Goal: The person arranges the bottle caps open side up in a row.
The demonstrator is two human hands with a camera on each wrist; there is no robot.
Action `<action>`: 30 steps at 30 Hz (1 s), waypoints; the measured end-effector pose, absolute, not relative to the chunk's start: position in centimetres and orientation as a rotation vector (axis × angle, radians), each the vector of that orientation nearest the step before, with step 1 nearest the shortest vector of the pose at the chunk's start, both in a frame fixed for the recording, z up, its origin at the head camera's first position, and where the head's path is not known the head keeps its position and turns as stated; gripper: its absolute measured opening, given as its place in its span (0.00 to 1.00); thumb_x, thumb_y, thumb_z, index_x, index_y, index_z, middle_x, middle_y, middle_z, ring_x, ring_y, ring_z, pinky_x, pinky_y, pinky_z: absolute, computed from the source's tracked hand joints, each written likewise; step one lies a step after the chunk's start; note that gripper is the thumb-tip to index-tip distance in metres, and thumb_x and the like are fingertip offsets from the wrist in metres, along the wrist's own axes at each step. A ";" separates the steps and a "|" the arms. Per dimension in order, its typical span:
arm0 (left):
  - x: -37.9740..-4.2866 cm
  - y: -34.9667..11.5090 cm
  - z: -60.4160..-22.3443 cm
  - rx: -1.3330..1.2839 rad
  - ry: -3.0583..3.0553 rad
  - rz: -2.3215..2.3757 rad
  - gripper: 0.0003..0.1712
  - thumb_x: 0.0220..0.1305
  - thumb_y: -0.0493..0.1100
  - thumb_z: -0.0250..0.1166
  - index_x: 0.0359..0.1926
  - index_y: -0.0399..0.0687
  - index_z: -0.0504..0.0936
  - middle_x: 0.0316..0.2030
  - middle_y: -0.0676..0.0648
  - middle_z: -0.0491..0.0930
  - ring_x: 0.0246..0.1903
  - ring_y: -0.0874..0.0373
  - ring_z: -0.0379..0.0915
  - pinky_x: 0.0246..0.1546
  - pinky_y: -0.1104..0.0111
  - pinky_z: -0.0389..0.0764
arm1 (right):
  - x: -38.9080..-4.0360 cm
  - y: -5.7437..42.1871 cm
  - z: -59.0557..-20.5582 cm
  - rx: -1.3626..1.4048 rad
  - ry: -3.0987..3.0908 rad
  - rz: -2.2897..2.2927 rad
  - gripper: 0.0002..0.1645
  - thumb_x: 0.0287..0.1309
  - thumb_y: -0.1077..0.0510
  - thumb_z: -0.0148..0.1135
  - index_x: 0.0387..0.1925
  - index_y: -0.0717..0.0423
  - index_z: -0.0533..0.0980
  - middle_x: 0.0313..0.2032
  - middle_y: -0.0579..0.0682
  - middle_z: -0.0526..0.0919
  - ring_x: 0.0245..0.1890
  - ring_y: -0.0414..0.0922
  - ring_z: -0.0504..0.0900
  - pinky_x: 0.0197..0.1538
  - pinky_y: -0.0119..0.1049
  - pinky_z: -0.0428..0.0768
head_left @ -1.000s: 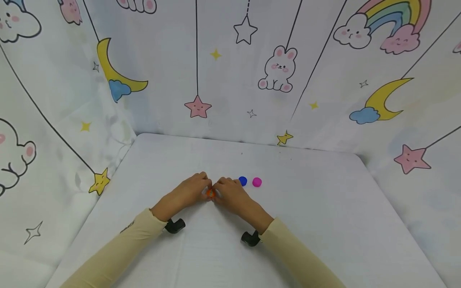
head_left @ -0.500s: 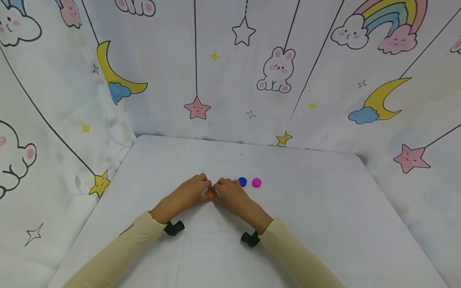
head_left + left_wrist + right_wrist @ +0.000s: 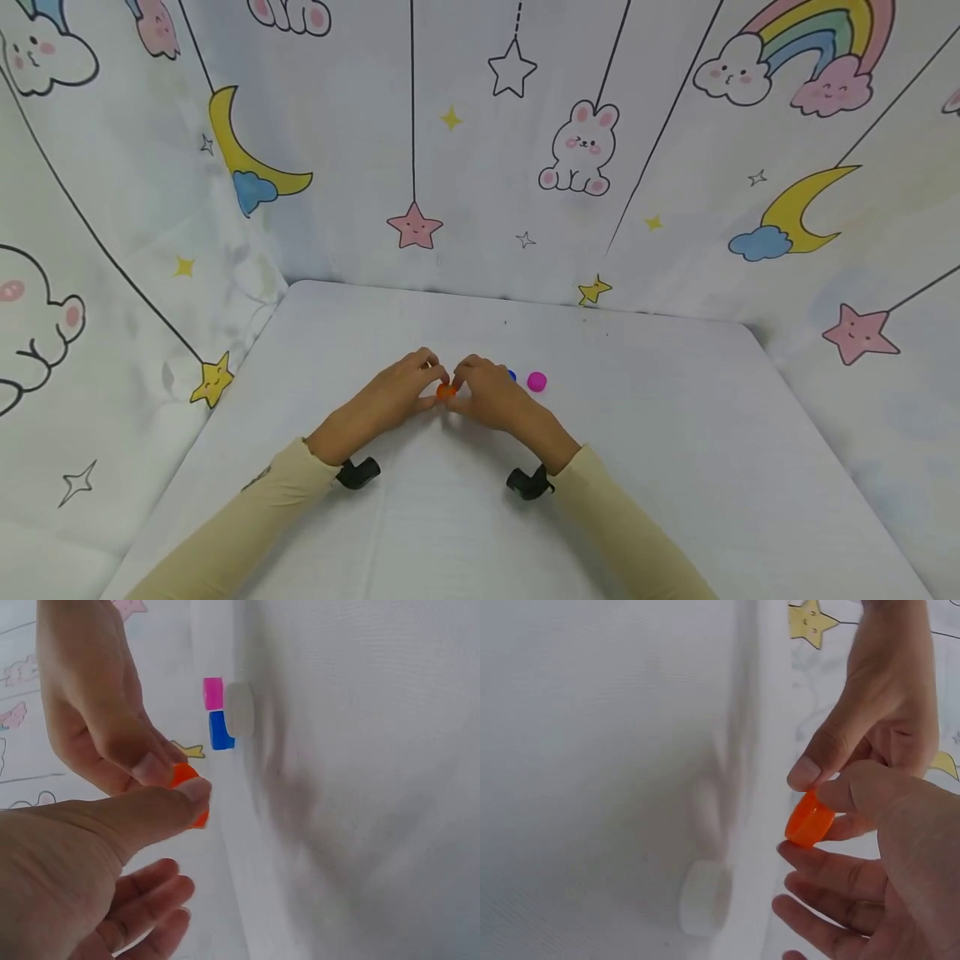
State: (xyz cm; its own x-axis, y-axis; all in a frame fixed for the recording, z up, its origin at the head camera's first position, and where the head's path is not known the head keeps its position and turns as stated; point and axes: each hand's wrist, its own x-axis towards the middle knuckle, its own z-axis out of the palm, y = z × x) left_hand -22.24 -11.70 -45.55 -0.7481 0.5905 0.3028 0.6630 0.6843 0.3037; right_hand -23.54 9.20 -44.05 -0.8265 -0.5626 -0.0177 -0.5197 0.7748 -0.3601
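A small orange ring-like cap [image 3: 446, 392] is held between the two hands over the white table. In the right wrist view the orange cap [image 3: 808, 821] shows a hollow inner side. My left hand [image 3: 397, 392] pinches it from the left, with the thumb across its face in the left wrist view. My right hand [image 3: 495, 396] pinches it from the other side, thumb above and a finger below. Beyond the right hand lie a blue disc [image 3: 513, 376], partly covered by that hand, and a pink disc [image 3: 537, 382].
In the left wrist view, a whitish round piece [image 3: 240, 709] stands beside the pink and blue discs. A white short cylinder [image 3: 705, 896] appears in the right wrist view. The white table [image 3: 675, 467] meets a cartoon-printed cloth [image 3: 480, 183] at its back edge.
Both hands have risen slightly and shifted a little right, with the fingers now more spread. The orange cap shows more plainly between them, and the right hand now covers more of the blue disc.
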 end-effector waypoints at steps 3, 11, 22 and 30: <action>-22.3 -11.7 -45.3 -1.038 -2.647 -0.630 0.14 0.61 0.39 0.79 0.47 0.48 0.86 0.50 0.45 0.77 0.43 0.52 0.79 0.43 0.64 0.84 | -23.7 9.5 -43.6 -0.841 2.796 -0.608 0.15 0.68 0.47 0.68 0.43 0.55 0.86 0.63 0.55 0.81 0.64 0.52 0.79 0.65 0.63 0.73; -22.3 -11.6 -45.1 -1.066 -2.597 -0.643 0.11 0.61 0.39 0.79 0.43 0.51 0.86 0.50 0.47 0.76 0.42 0.54 0.79 0.41 0.65 0.83 | -23.7 9.9 -43.6 -0.773 2.767 -0.650 0.19 0.71 0.44 0.63 0.37 0.54 0.85 0.65 0.55 0.80 0.62 0.54 0.80 0.61 0.58 0.77; -22.6 -11.7 -45.5 -0.895 -2.703 -0.713 0.06 0.64 0.41 0.77 0.40 0.50 0.88 0.50 0.48 0.78 0.49 0.52 0.79 0.46 0.61 0.84 | -23.6 10.1 -43.7 -0.771 2.771 -0.694 0.16 0.74 0.47 0.57 0.49 0.52 0.83 0.66 0.54 0.77 0.64 0.55 0.79 0.65 0.64 0.74; -23.1 -11.9 -44.7 -0.688 -2.886 -1.147 0.05 0.72 0.44 0.71 0.41 0.47 0.89 0.53 0.44 0.78 0.55 0.47 0.78 0.56 0.52 0.80 | -23.3 10.5 -43.6 -0.852 2.806 -0.715 0.21 0.71 0.47 0.61 0.60 0.50 0.76 0.64 0.51 0.77 0.59 0.51 0.81 0.62 0.59 0.76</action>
